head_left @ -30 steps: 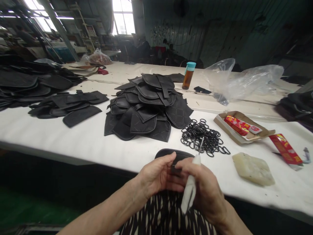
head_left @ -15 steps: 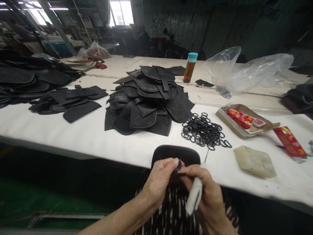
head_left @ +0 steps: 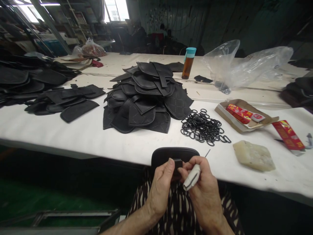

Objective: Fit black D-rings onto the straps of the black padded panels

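Note:
Over the table's front edge lies a black leather flap [head_left: 176, 152] with a rounded, stitched rim. My left hand [head_left: 162, 182] is closed on it, thumb pressed against a short black strap [head_left: 178, 164] on the flap. My right hand [head_left: 204, 182] is closed around the white wrapped handle of an awl [head_left: 192, 178], whose thin metal tip points up and to the right. Its thumb and forefinger are close to the strap's right end; whether they pinch it I cannot tell. Beyond the hands sits a heap of black metal rings [head_left: 202, 126].
A big pile of black leather flaps [head_left: 144, 98] stands at mid-table, with smaller stacks [head_left: 70, 99] to its left. To the right are a yellowish block [head_left: 254, 156], a cardboard box [head_left: 230, 120] with red packets, and a plastic bag [head_left: 254, 68]. A capped bottle [head_left: 188, 63] stands farther back.
My right hand has turned the awl so its handle lies more slanted and nearer the strap. My left thumb has shifted left, showing more of the strap. The view has moved slightly.

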### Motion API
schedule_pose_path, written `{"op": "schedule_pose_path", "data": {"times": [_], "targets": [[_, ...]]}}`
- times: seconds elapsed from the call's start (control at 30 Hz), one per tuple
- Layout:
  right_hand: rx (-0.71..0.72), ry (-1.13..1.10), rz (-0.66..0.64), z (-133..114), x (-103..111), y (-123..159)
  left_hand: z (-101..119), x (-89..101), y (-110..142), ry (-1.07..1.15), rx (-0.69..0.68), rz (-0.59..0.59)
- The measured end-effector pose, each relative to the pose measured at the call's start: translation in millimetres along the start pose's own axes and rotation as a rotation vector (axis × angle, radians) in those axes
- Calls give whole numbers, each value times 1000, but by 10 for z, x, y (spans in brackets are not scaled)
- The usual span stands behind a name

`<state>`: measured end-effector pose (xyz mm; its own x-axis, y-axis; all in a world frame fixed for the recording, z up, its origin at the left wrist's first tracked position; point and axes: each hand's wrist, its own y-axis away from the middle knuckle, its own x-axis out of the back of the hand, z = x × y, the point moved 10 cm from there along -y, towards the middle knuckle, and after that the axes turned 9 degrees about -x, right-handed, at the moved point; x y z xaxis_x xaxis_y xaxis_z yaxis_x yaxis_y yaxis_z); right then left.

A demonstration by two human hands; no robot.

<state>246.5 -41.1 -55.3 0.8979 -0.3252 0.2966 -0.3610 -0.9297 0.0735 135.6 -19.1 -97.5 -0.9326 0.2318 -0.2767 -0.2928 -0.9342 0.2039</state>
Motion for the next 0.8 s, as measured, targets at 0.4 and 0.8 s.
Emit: {"op": "schedule_pose_path", "data": {"times": [0.4, 0.8], "targets": [[-74, 83, -32, 54, 26, -26, 176, -45, 36, -107, -100, 3], [-73, 161, -88, -23, -35, -19, 137, -20, 22, -70, -80, 37]]}}
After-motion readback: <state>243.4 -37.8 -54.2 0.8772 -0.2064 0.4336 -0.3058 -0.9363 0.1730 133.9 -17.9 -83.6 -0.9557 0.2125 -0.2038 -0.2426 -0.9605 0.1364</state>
